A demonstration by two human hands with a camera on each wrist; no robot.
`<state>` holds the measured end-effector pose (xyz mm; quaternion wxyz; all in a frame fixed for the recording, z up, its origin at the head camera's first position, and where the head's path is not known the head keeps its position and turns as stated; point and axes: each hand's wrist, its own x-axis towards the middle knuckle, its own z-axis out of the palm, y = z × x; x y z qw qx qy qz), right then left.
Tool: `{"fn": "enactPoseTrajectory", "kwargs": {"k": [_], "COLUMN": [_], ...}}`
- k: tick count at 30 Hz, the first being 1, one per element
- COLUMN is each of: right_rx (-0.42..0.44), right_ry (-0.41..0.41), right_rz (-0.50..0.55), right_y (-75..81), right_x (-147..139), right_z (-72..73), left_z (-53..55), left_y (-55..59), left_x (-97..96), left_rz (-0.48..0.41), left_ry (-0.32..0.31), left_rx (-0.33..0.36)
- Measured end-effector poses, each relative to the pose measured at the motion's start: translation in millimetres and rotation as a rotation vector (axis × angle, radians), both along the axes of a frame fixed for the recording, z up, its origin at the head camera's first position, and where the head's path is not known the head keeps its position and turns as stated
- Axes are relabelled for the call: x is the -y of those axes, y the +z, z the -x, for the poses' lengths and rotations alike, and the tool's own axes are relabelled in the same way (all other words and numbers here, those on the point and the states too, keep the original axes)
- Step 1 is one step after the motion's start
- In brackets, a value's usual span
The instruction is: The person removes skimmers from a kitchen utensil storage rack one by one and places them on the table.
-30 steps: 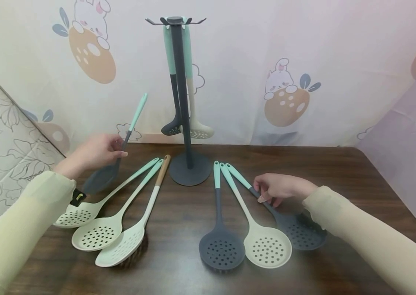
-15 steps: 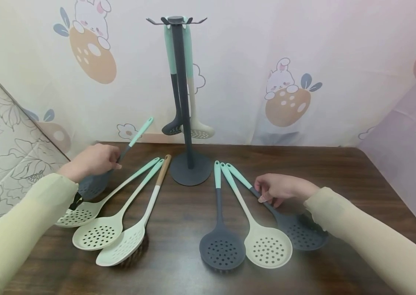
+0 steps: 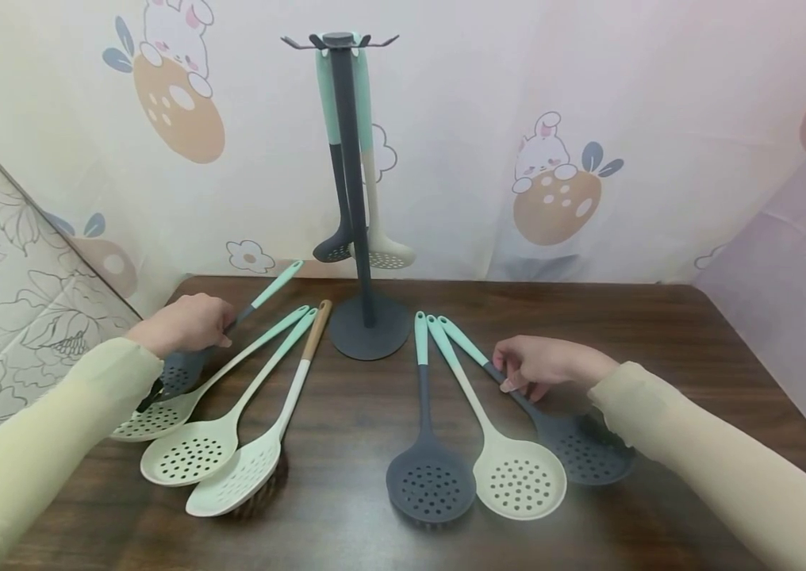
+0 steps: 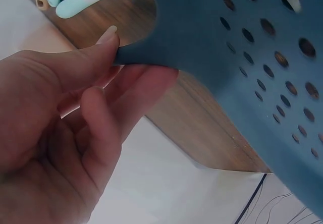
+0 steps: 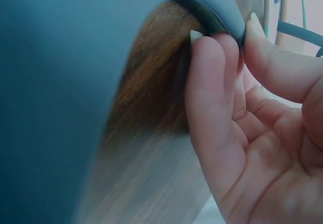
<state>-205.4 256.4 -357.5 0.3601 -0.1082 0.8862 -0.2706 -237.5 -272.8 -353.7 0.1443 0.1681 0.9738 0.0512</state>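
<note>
In the head view my left hand (image 3: 189,323) pinches the dark grey neck of a skimmer (image 3: 276,285) with a mint handle. Its perforated head partly overlaps the cream skimmer (image 3: 153,418) at far left; the left wrist view shows thumb and fingers on the neck near the head. At right, my right hand (image 3: 540,368) pinches the grey shaft of a second dark grey skimmer (image 3: 584,450), which lies on the table. The right wrist view shows thumb (image 5: 260,42) and fingertips meeting at that shaft, the blurred head close to the camera.
A dark utensil stand (image 3: 367,329) rises at the back centre, with a dark perforated ladle (image 3: 335,244) and a cream one (image 3: 389,252) hanging from it. Beside the left hand lie another cream skimmer (image 3: 192,452) and a white slotted turner (image 3: 242,476). Grey (image 3: 430,482) and cream (image 3: 520,478) skimmers lie centre-right.
My left hand has lowered the dark grey skimmer toward the table, its mint handle tipping down and to the right. The right hand and its skimmer stay put.
</note>
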Motion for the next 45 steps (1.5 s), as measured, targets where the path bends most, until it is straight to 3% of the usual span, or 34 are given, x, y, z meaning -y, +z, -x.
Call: {"fn": "enactPoseTrajectory", "kwargs": {"k": [8,20,32,45], "right_rx": [0.002,0.001,0.002,0.000], "right_ry": [-0.001,-0.002,-0.010,-0.009], "right_rz": [0.001,0.002,0.018,0.024], "right_y": [0.8,1.7,-1.1,0.6], "right_x": [-0.5,-1.1,-3.1,-3.3], "right_z": [-0.3,-0.1,-0.8,-0.6], "left_z": [-2.8,-7.3,-10.5,-12.8], "left_y": [-1.5,-6.8,-4.5,-1.3], "left_x": [-3.1,-0.9,-2.9,-2.7], "left_rz": [0.020,0.056,0.103,0.133], "left_ry": [-0.008,-0.020,0.004,-0.015], "left_rx": [0.065,0.081,0.149,0.172]}}
